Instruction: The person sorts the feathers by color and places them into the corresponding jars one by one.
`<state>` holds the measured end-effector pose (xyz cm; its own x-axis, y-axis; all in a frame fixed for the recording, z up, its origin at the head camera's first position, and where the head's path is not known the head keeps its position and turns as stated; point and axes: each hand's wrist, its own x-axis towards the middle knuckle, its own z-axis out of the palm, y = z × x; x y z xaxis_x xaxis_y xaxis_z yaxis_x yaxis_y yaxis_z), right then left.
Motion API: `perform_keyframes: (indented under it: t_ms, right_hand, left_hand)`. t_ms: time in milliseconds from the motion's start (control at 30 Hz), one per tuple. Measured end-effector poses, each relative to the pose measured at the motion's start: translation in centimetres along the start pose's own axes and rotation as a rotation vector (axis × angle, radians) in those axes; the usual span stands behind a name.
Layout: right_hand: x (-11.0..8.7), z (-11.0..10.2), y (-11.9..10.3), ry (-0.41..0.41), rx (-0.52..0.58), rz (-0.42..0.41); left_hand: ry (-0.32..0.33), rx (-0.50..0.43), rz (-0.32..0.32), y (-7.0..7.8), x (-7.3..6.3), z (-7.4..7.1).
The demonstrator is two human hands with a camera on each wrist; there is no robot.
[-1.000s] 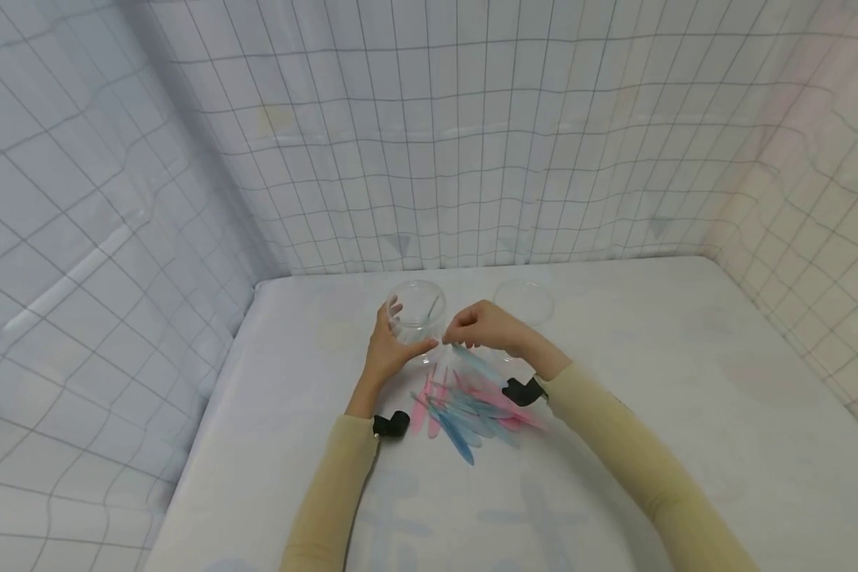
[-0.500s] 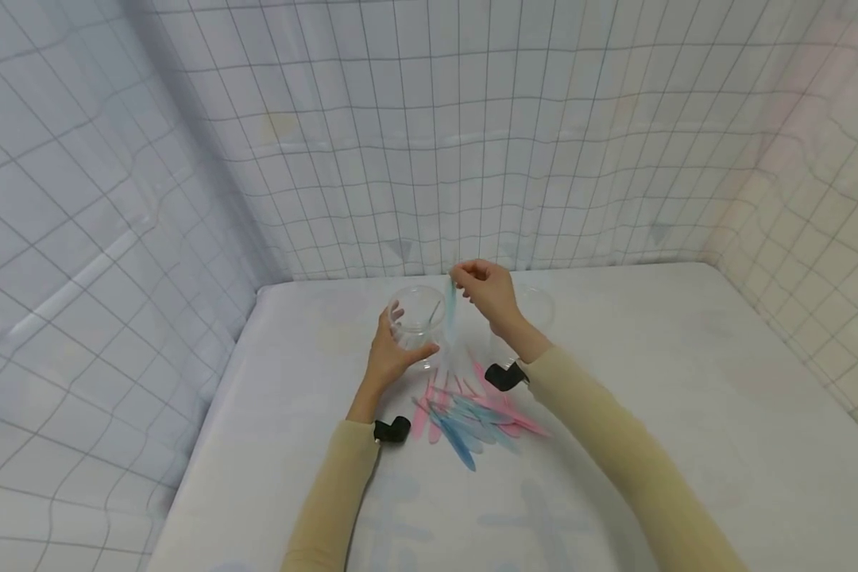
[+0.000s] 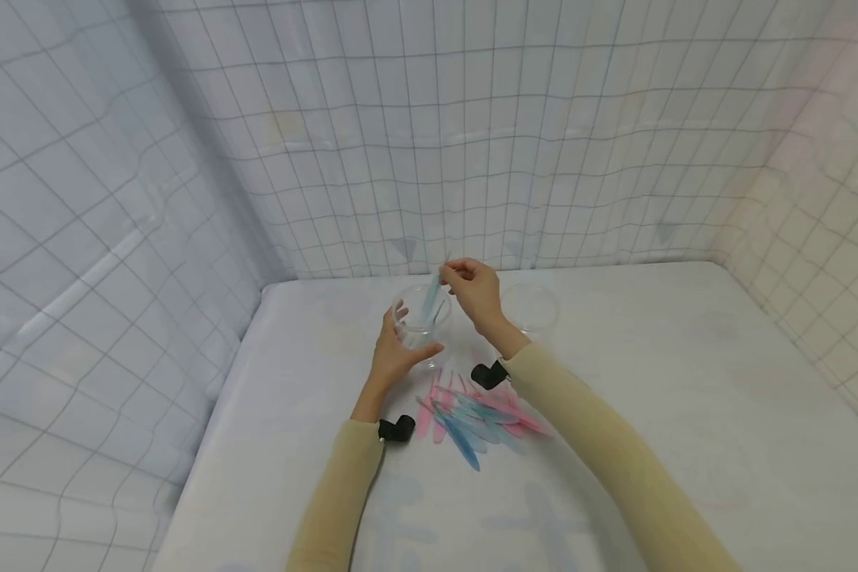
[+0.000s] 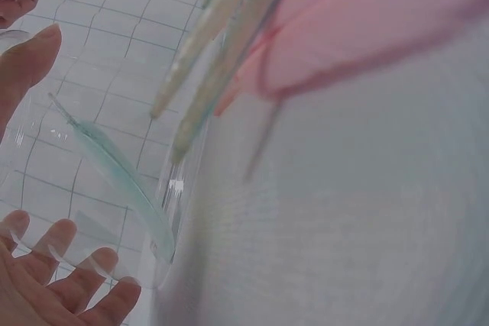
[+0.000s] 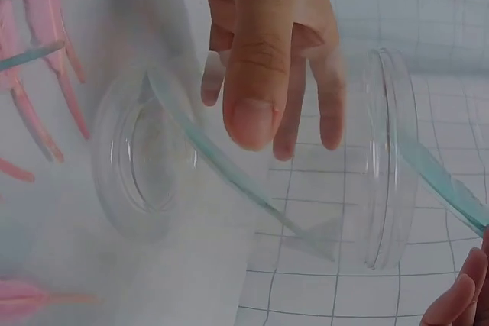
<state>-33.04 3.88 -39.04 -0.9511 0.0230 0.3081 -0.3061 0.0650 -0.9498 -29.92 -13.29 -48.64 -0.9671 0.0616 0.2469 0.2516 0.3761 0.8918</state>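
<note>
My left hand (image 3: 393, 353) grips a clear jar (image 3: 416, 329) from its left side, thumb in front and fingers behind. Through the jar's wall in the left wrist view a pale blue feather (image 4: 118, 169) shows, leaning inside. Above the jar's mouth my right hand (image 3: 475, 292) pinches a second light blue feather (image 3: 432, 295) near its end. The right wrist view has this held feather (image 5: 447, 185) passing the rim (image 5: 384, 227), its lower part within the mouth. Pink feathers (image 3: 525, 417) and blue feathers (image 3: 460, 441) lie in a loose pile nearer me.
Another clear, round-rimmed container (image 3: 531, 329) stands to the right of the jar, partly behind my right forearm. White grid-patterned curtains (image 3: 472, 159) rise behind the table (image 3: 686, 381) and at both sides.
My right hand has lifted a light blue feather from near the pile, raised it, and moved left to the jar's mouth. My left hand keeps its grip on the jar.
</note>
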Motion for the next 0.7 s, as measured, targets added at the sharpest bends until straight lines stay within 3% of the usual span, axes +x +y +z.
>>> perform_keyframes:
  t_ms: [100, 267, 433, 567, 700]
  right_hand:
    - [-0.1, 0.0, 0.3, 0.004, -0.057, 0.001]
    - [-0.6, -0.4, 0.8, -0.04, -0.261, 0.004]
    - [-1.7, -1.3, 1.2, -0.09, -0.392, -0.082]
    - [-3.1, -2.4, 1.3, -0.166, -0.496, -0.156]
    - [-4.7, -3.2, 1.5, -0.285, -0.613, -0.124]
  left_hand:
    - [-0.001, -0.002, 0.001, 0.0, 0.0, 0.1]
    - [-0.006, -0.007, 0.0, 0.0, 0.0, 0.1]
    - [0.002, 0.003, 0.006, -0.2, 0.0, 0.1]
    - [-0.003, 0.013, 0.014, -0.3, 0.2, 0.1]
    - [-0.011, 0.01, 0.028, -0.4, 0.2, 0.1]
